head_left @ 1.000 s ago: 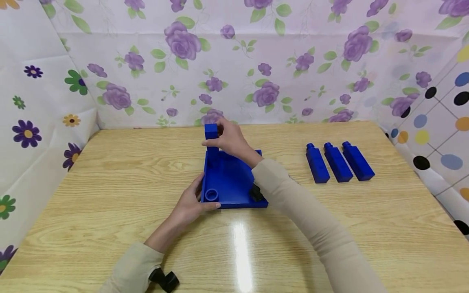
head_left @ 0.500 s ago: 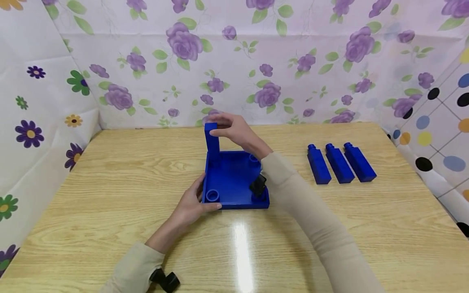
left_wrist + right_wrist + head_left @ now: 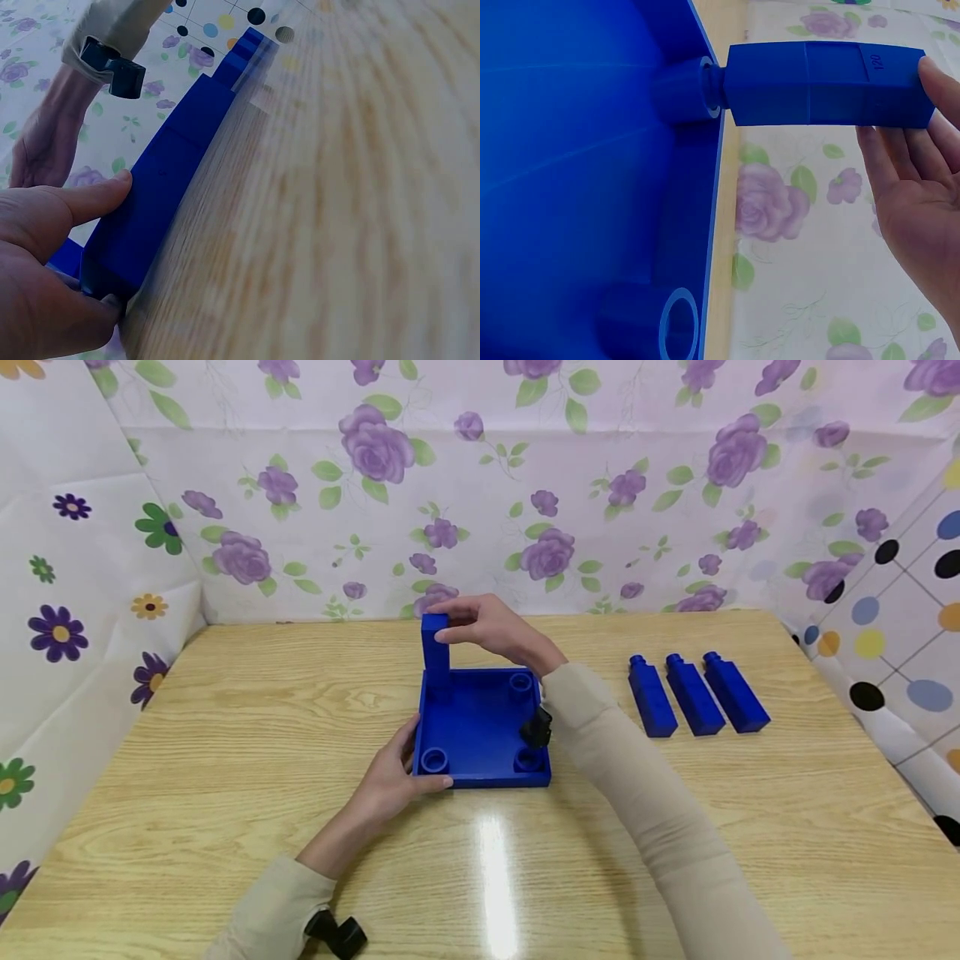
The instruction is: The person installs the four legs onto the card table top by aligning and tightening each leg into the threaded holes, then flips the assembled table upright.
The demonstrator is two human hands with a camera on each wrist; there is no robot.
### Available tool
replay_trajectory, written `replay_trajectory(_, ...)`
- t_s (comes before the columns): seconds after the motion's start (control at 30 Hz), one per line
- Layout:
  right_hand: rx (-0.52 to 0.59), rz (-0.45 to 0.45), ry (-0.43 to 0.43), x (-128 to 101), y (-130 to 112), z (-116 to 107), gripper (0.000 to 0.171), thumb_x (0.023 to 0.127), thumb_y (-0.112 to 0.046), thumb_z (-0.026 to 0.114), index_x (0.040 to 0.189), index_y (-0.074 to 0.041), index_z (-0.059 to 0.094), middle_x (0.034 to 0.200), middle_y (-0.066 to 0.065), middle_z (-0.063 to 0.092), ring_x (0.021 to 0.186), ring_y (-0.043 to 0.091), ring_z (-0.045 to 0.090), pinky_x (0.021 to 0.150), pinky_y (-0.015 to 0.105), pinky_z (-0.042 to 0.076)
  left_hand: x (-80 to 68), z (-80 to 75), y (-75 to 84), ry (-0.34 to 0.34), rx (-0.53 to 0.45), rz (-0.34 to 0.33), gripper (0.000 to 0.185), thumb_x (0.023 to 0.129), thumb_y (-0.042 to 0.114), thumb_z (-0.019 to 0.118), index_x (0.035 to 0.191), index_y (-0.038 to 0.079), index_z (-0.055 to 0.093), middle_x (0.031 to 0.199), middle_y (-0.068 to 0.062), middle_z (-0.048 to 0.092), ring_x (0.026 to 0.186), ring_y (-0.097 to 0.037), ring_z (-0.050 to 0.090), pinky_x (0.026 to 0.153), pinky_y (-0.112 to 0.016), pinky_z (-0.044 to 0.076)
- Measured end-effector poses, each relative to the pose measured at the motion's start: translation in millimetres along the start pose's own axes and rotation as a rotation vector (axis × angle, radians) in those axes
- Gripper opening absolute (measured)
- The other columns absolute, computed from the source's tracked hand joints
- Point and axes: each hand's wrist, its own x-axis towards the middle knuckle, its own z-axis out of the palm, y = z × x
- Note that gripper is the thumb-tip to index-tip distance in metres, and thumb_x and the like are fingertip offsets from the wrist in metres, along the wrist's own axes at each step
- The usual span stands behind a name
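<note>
on the wooden counter (image 3: 225, 735), left hand (image 3: 390, 781) grips the blue tray (image 3: 480, 727) while right hand (image 3: 491, 627), fingers fairly straight, touches the upright leg (image 3: 434, 647) in its far-left socket; a sideways nudge could tilt it loose.

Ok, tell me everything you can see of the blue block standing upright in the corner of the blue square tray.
The blue rectangular block looks like smooth matte plastic, with square sides and a narrower round neck at its lower end. It stands upright, neck seated in the round socket at the far left corner of the blue square tray. Small raised digits mark one side near its top. The right hand touches its top end with its fingertips. Nothing else touches it.
</note>
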Motion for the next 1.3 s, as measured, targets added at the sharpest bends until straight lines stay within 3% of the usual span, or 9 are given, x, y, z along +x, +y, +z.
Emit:
replay_trajectory(0.33,-0.032,-0.020,-0.005,0.8,1.8,4.4,0.052,0.091,-0.007,0.068,0.140,-0.005,0.052,0.117,0.013,0.064,0.103,0.021,0.060,0.091,0.033,0.050,0.0,0.1,-1.0,0.002,-0.006,0.007,0.102,0.078,0.002,0.080,0.155,0.005,0.013,0.156,-0.019,0.023,0.141,-0.033,0.024,0.111,-0.044,0.028)
replay_trajectory(0.5,-0.113,-0.026,0.029,1.3,4.1,5.6,0.052,0.091,-0.011,0.069,0.140,-0.005,0.052,0.112,0.012,0.062,0.098,0.023,0.058,0.087,0.034,0.050,0.8,1.2,-1.2,-0.003,-0.005,0.006,0.103,0.077,0.001,0.080,0.155,0.005,0.013,0.156,-0.018,0.023,0.141,-0.032,0.024,0.112,-0.044,0.027)
replay_trajectory(0.67,-0.178,-0.054,0.100,3.3,6.0,11.0,0.052,0.089,-0.015,0.071,0.136,-0.003,0.054,0.117,0.011,0.061,0.105,0.022,0.057,0.088,0.032,0.048,-0.3,1.0,0.3,0.002,-0.002,-0.001,0.102,0.077,0.001,0.080,0.155,0.005,0.014,0.156,-0.017,0.023,0.142,-0.031,0.023,0.112,-0.043,0.026)
replay_trajectory(0.83,-0.145,-0.043,0.212,3.9,8.1,21.9,0.053,0.084,-0.018,0.077,0.129,-0.001,0.057,0.115,0.011,0.062,0.106,0.022,0.059,0.089,0.031,0.049,-1.3,-0.6,0.5,0.003,-0.003,0.007,0.101,0.078,0.001,0.079,0.155,0.004,0.014,0.156,-0.019,0.022,0.142,-0.033,0.022,0.112,-0.044,0.025)
replay_trajectory(1.07,-0.205,-0.005,0.375,3.1,10.4,35.3,0.046,0.079,-0.029,0.082,0.108,-0.005,0.056,0.100,0.007,0.063,0.093,0.018,0.062,0.082,0.030,0.051,-1.3,-2.0,1.6,-0.004,0.015,-0.002,0.101,0.079,0.004,0.080,0.155,0.005,0.013,0.156,-0.018,0.021,0.142,-0.033,0.022,0.112,-0.045,0.025)
replay_trajectory(1.3,-0.241,0.012,0.399,4.8,10.2,40.6,0.046,0.078,-0.031,0.083,0.104,-0.006,0.053,0.094,0.007,0.060,0.089,0.018,0.059,0.079,0.031,0.049,-0.6,-2.4,1.0,-0.007,0.017,-0.007,0.102,0.079,0.004,0.080,0.155,0.006,0.013,0.156,-0.018,0.021,0.142,-0.032,0.022,0.112,-0.045,0.025)
